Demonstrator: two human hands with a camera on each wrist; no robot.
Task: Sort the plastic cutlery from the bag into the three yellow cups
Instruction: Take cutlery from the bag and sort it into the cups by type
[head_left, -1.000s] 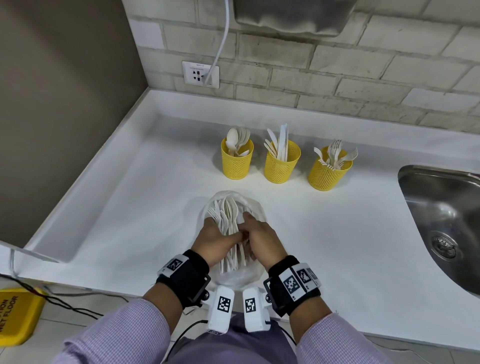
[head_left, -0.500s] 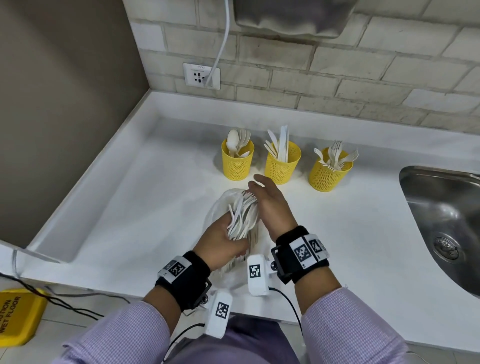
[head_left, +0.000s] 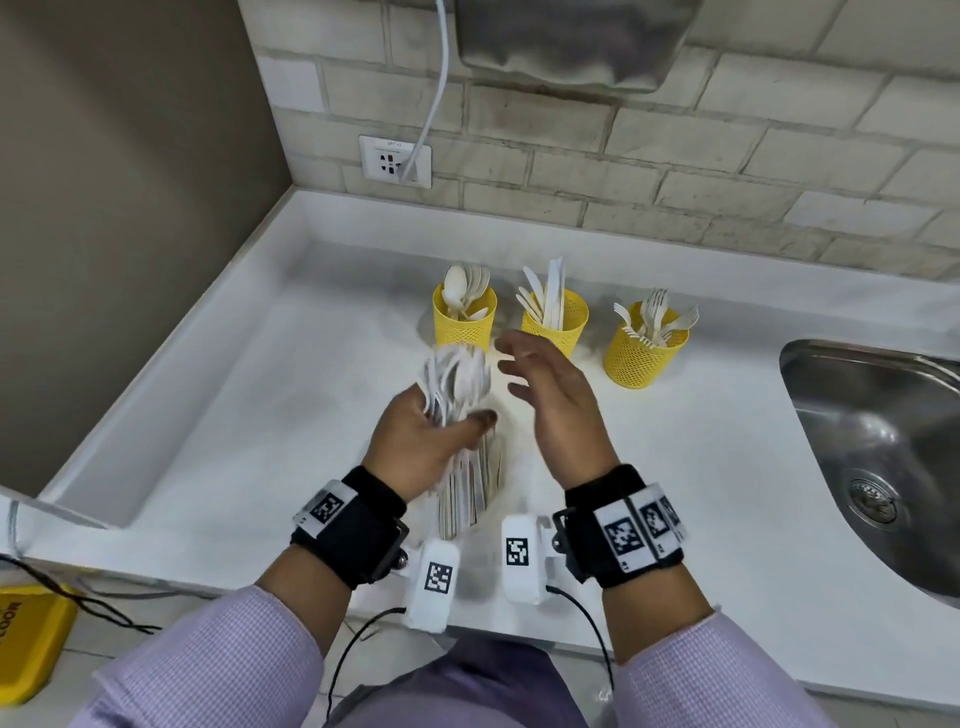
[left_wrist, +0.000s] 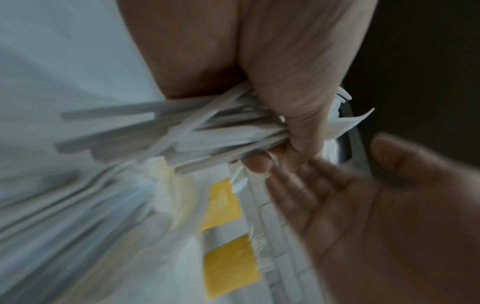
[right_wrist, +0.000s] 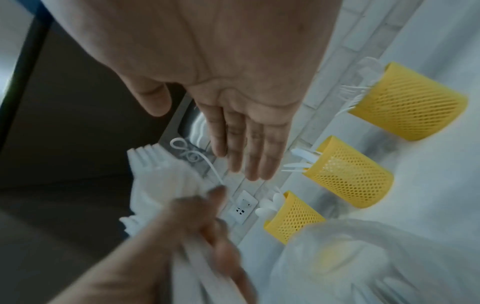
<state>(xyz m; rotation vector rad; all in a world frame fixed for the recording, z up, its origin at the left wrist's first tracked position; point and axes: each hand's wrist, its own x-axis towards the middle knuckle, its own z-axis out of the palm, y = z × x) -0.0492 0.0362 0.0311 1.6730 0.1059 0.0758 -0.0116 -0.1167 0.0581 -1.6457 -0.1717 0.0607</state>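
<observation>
Gripping cutlery bundle (head_left: 457, 384), left hand (head_left: 415, 447) raised.

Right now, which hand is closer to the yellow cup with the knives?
Right. The right hand hovers open just in front of the knife cup; the left hand, gripping a cutlery bundle, is further back-left.

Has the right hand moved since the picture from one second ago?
Yes. The right hand has left the cutlery bundle and gone up toward the middle yellow cup, fingers now straight and holding nothing.
</observation>
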